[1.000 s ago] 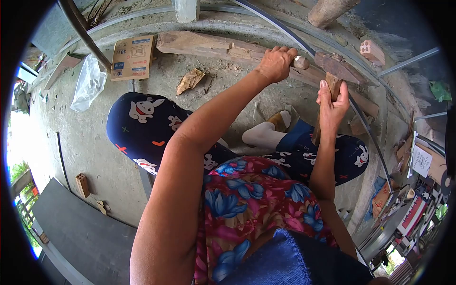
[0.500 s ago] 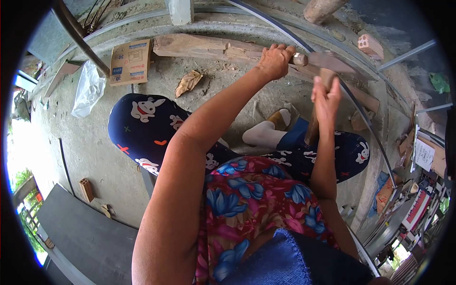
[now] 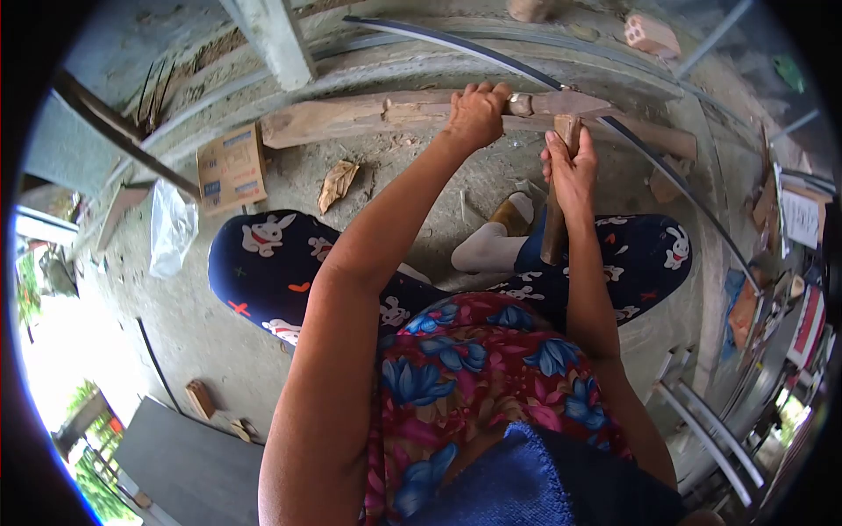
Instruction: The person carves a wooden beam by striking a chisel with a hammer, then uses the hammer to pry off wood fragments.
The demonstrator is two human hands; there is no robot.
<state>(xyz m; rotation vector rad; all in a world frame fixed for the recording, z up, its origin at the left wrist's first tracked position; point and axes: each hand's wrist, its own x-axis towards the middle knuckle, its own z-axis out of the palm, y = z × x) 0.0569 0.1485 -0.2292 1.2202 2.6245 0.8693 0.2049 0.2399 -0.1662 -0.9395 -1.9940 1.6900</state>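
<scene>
My left hand is wrapped round the handle of a knife, its metal collar showing beyond the fingers. The broad pointed blade of the knife reaches right, over a long timber on the floor. A narrow curved strip, dark with a pale edge, runs across the timber and passes at the blade. My right hand grips a short, thick wooden stick near its top. The upper end of the stick overlaps the blade's near edge in this view.
Between my bent knees and the timber lie a dry leaf and scraps. A flattened cardboard box and a clear plastic bag are on the left. At the back stand a post and a hollow brick. Metal tubes lie lower right.
The view has swung a little, bringing the strip's far end into sight. The knife blade, blurred before, now shows sharply. Both hands keep their holds, and the stick's top remains close to the blade.
</scene>
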